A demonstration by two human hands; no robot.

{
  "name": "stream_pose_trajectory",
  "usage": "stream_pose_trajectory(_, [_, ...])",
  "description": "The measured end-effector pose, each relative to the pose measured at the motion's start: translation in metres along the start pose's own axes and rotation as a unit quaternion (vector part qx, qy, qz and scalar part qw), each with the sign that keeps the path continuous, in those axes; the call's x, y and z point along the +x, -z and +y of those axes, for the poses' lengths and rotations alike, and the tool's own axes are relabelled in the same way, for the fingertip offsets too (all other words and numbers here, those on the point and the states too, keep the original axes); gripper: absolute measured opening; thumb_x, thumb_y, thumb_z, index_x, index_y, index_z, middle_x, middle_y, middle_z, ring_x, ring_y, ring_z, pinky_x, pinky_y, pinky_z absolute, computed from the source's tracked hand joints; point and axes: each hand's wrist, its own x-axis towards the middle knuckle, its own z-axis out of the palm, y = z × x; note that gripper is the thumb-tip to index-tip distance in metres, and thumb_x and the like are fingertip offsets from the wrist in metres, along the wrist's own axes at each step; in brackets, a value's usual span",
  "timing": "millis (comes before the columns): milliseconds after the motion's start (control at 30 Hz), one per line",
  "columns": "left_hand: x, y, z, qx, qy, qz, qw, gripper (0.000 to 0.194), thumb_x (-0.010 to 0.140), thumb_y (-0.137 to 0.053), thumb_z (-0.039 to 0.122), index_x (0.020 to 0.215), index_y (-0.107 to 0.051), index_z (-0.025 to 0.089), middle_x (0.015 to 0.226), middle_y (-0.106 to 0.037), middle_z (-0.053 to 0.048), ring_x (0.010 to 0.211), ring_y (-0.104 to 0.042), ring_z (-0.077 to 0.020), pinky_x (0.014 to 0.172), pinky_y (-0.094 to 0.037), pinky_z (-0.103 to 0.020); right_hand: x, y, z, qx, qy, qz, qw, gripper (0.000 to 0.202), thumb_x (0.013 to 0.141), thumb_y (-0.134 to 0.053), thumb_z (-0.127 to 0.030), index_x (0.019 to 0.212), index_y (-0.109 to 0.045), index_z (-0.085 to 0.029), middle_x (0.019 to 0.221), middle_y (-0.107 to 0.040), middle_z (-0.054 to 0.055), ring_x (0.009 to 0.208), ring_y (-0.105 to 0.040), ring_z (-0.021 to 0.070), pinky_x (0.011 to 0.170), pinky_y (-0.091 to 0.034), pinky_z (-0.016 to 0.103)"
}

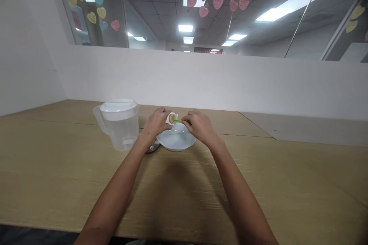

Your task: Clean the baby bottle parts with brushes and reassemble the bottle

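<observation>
At the left of the bench (287,176), a translucent lidded pitcher (122,128) stands upright, its handle turned outward to the left, which probably leaves its inner side clear of the working arms. Just beside it, partly hidden by the left forearm, lies a dark-edged round object (153,146); I cannot tell what it is. The left hand (156,122) has its fingers closed around a small white-rimmed container (171,119), tilted so its mouth faces right, seemingly to give the other hand easy access. Below it sits a white bowl (176,145), apparently placed there to catch anything that drips. A thin green stick (177,121) reaches to the container's mouth, though how deep it goes is unclear. The right hand (198,125) pinches the stick between its fingers near the end, likely for fine control over the tip.
</observation>
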Motion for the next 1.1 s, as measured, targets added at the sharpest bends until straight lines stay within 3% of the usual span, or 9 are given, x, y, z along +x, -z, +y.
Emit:
stream_pose_trajectory(67, [0.0,-0.001,0.001,-0.012,-0.013,-0.001,1.0,0.037,0.067,-0.066,0.028,0.102,-0.059,0.021,0.09,-0.052,-0.005,0.086,-0.052,-0.0204,0.07,-0.042,-0.027,0.0,-0.001,0.001,0.005,-0.009,-0.002,1.0,0.027,0.088,-0.041,-0.026,0.089,-0.067,-0.021,0.087,-0.066,0.005,0.082,-0.057,0.0164,0.062,-0.032,0.025])
stream_pose_trajectory(233, [0.001,-0.002,0.008,-0.07,-0.073,-0.002,0.995,0.044,0.065,-0.065,0.02,0.108,-0.057,0.022,0.094,-0.053,-0.003,0.091,-0.051,-0.0201,0.076,-0.042,-0.027,0.002,-0.006,0.006,0.022,-0.113,0.017,0.993,0.032,0.089,-0.036,-0.026,0.09,-0.068,-0.017,0.084,-0.068,0.008,0.074,-0.059,0.0167,0.062,-0.033,0.025])
stream_pose_trajectory(367, [0.001,-0.002,0.007,-0.089,-0.055,0.002,0.994,0.044,0.064,-0.066,0.021,0.107,-0.059,0.022,0.093,-0.053,-0.003,0.091,-0.051,-0.0204,0.075,-0.042,-0.028,0.002,-0.003,0.01,0.044,-0.082,0.016,0.996,0.028,0.087,-0.045,-0.029,0.082,-0.069,-0.015,0.081,-0.069,0.009,0.071,-0.059,0.016,0.062,-0.034,0.024])
stream_pose_trajectory(533, [0.001,0.001,-0.004,-0.101,-0.023,0.017,0.994,0.043,0.063,-0.069,0.026,0.105,-0.06,0.024,0.091,-0.05,-0.001,0.083,-0.052,-0.0177,0.07,-0.043,-0.026,-0.002,0.016,0.009,0.069,-0.056,0.04,0.995,0.025,0.085,-0.05,-0.027,0.079,-0.07,-0.015,0.077,-0.069,0.007,0.066,-0.057,0.0145,0.061,-0.034,0.024])
stream_pose_trajectory(733, [0.002,-0.004,-0.014,-0.036,0.003,0.034,0.999,0.045,0.063,-0.067,0.022,0.107,-0.059,0.024,0.093,-0.05,-0.003,0.088,-0.051,-0.0198,0.072,-0.043,-0.028,-0.017,0.042,0.013,0.11,-0.081,0.09,0.987,0.023,0.082,-0.052,-0.026,0.072,-0.07,-0.016,0.067,-0.068,0.004,0.058,-0.055,0.0136,0.055,-0.034,0.024])
stream_pose_trajectory(833, [0.001,-0.011,-0.019,0.026,0.009,0.035,0.999,0.04,0.065,-0.063,0.015,0.104,-0.06,0.021,0.097,-0.051,-0.006,0.091,-0.05,-0.022,0.074,-0.043,-0.03,-0.03,0.056,0.024,0.103,-0.113,0.148,0.977,0.022,0.08,-0.054,-0.028,0.071,-0.071,-0.016,0.069,-0.068,0.005,0.058,-0.057,0.015,0.055,-0.036,0.025])
stream_pose_trajectory(967, [-0.001,-0.024,-0.022,0.065,-0.06,0.019,0.996,0.046,0.064,-0.055,0.003,0.106,-0.058,0.019,0.104,-0.051,-0.008,0.099,-0.048,-0.0227,0.084,-0.041,-0.033,-0.041,0.066,0.04,0.084,-0.169,0.22,0.957,0.021,0.077,-0.056,-0.03,0.071,-0.071,-0.016,0.074,-0.069,0.006,0.063,-0.059,0.0172,0.057,-0.039,0.027])
stream_pose_trajectory(1100, [-0.003,-0.04,-0.019,0.082,-0.1,-0.005,0.992,0.05,0.065,-0.046,-0.004,0.107,-0.058,0.02,0.109,-0.052,-0.008,0.103,-0.047,-0.0218,0.089,-0.038,-0.035,-0.039,0.063,0.043,0.087,-0.166,0.206,0.96,0.022,0.077,-0.055,-0.03,0.071,-0.071,-0.016,0.075,-0.07,0.006,0.062,-0.059,0.017,0.056,-0.039,0.027])
